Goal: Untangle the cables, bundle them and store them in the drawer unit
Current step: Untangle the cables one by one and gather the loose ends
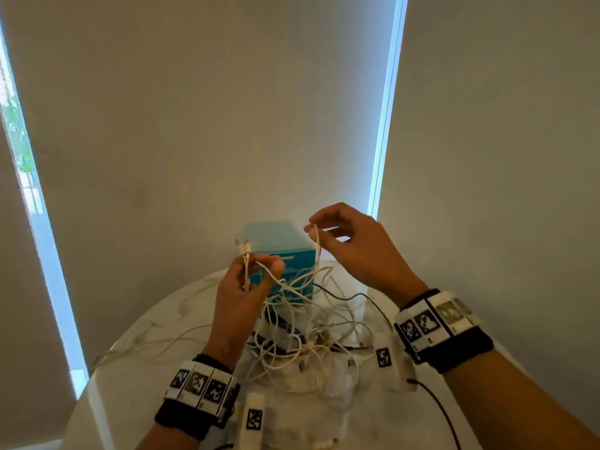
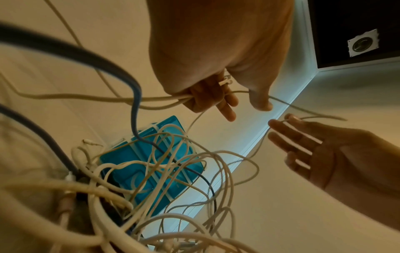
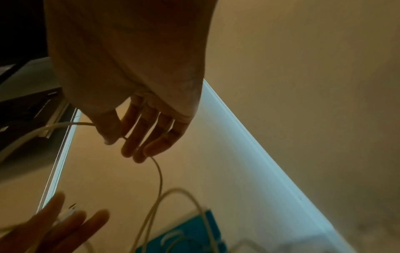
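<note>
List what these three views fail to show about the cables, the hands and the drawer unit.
- Drawer unit: head view, lower drawers hidden behind the cable tangle and left hand; open or closed unclear.
- Which strands belong to one cable: every view, overlapping loops.
- Plug types in the left hand's grip: head view, too small.
- Right hand: right wrist view, dark; pinch on the white cable barely readable.

The drawer unit is translucent turquoise blue with pale whitish handles. In front of it lies a tangle of white and cream cables, with a thin black cable to its right, on a white, faintly grey-veined table. Beside the tangle, black wristbands carry white blocks printed with black-and-white square codes.
</note>
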